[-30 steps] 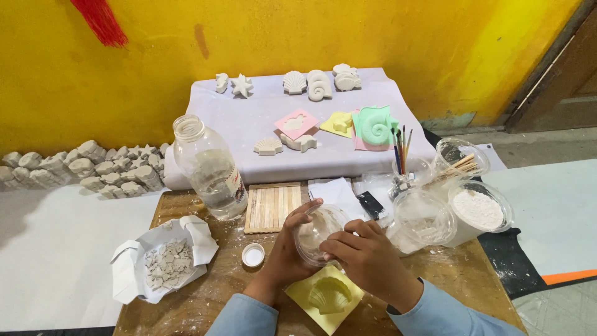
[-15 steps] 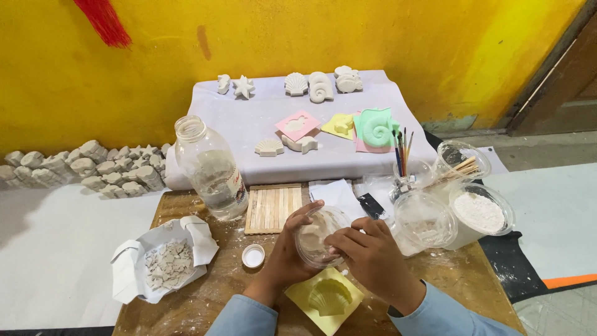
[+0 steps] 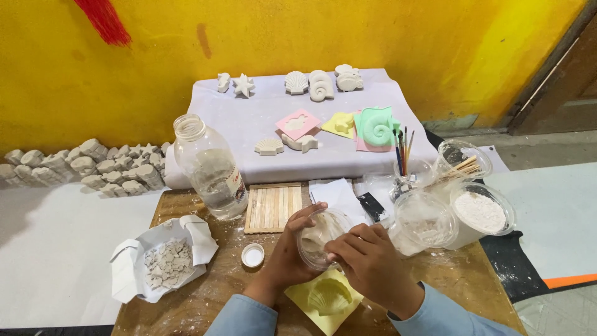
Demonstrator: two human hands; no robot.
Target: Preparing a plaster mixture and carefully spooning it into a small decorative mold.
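I see left hand (image 3: 287, 252) fingers wrapped round clear plastic cup (image 3: 322, 235) w/ white paste, held above yellow shell mould (image 3: 324, 297) on dusty wooden bench (image 3: 214, 298). Right hand (image 3: 371, 264) fingers pinched narrow at rim.

Yellow wall (image 3: 298, 37); wooden table (image 3: 205, 298); brown door (image 3: 569, 87) at right.

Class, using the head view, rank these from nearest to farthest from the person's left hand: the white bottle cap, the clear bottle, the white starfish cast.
1. White bottle cap, just left of the left hand on the table.
2. Clear bottle, up and left, standing.
3. White starfish cast, far back on the cloth.
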